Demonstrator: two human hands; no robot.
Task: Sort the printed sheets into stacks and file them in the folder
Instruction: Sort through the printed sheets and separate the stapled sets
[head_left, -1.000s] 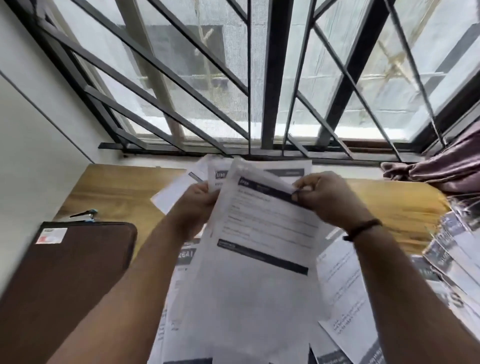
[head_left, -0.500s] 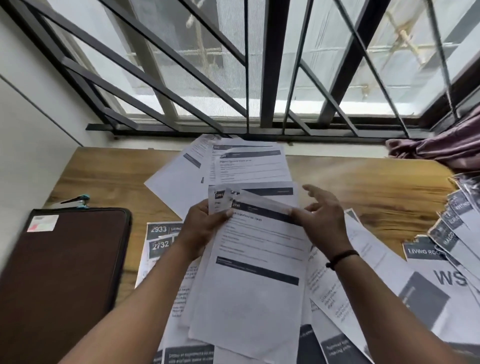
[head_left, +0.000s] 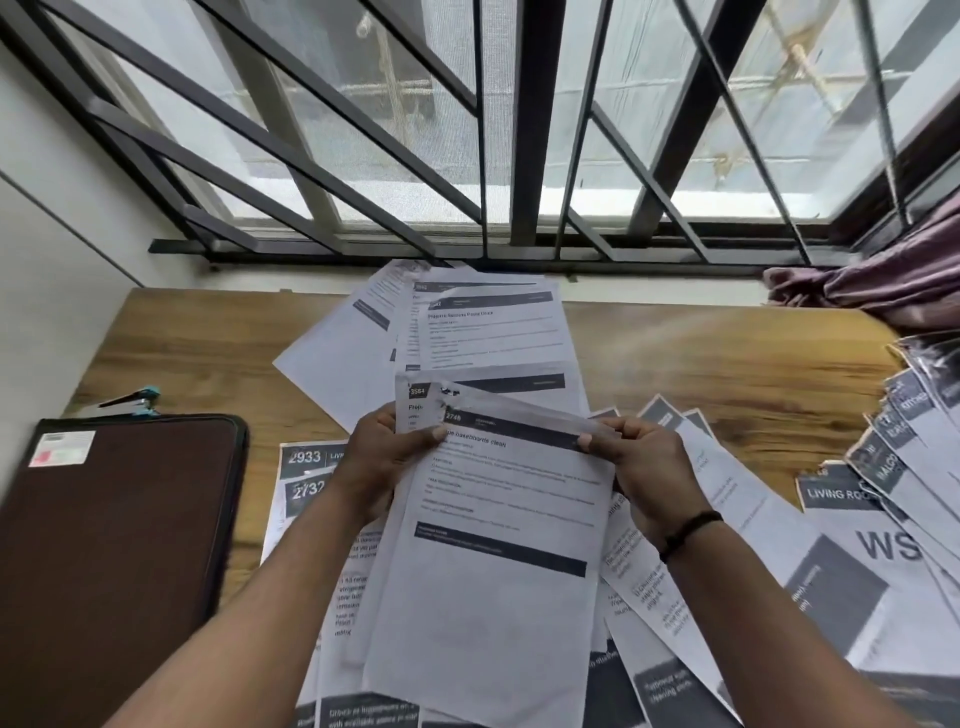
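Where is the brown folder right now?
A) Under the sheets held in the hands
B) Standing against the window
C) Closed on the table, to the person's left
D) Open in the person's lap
C: the brown folder lies closed on the wooden table, left of the left hand.

White printed paper sheets (head_left: 498, 597) carry dark grey header bands and black text. The flat rectangular folder (head_left: 114, 545) at lower left is dark brown. The wooden table (head_left: 727, 374) shows streaked honey-brown grain.

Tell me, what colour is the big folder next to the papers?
Dark brown. The folder lies shut at the table's left side, clearest in the head view.
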